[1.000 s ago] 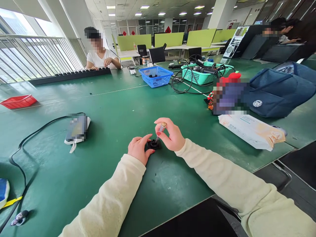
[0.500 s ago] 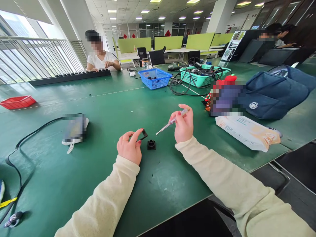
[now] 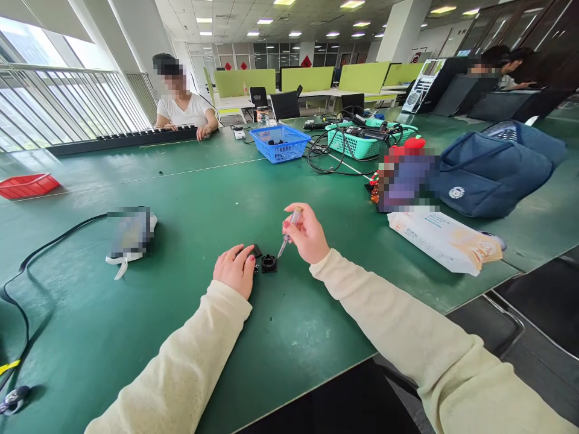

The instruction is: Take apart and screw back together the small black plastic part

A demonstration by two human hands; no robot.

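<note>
In my right hand point(image 3: 308, 234) is a slim screwdriver with a clear handle point(image 3: 289, 229), its tip slanting down to the table by the right edge of a small black square part point(image 3: 269, 264). That part lies flat and has a round opening in its middle. My left hand point(image 3: 235, 269) rests low on the table to the left of it, fingers bent. A thin black square frame point(image 3: 256, 250) is at its fingertips, partly covered by them. Some tiny dark bits point(image 3: 256, 269) show beside the left thumb, too small to make out.
A phone-like blurred object point(image 3: 131, 235) with a black strap lies left. Farther off are a red tray point(image 3: 29, 185), a blue basket point(image 3: 281, 154) and a green basket point(image 3: 357, 146) of cables. At right are a wipes packet point(image 3: 436, 238) and a blue bag point(image 3: 493, 175). A person point(image 3: 185, 111) sits opposite.
My right hand has come left and down, bringing the screwdriver tip beside the black part. My left hand has lowered the raised frame to the table.
</note>
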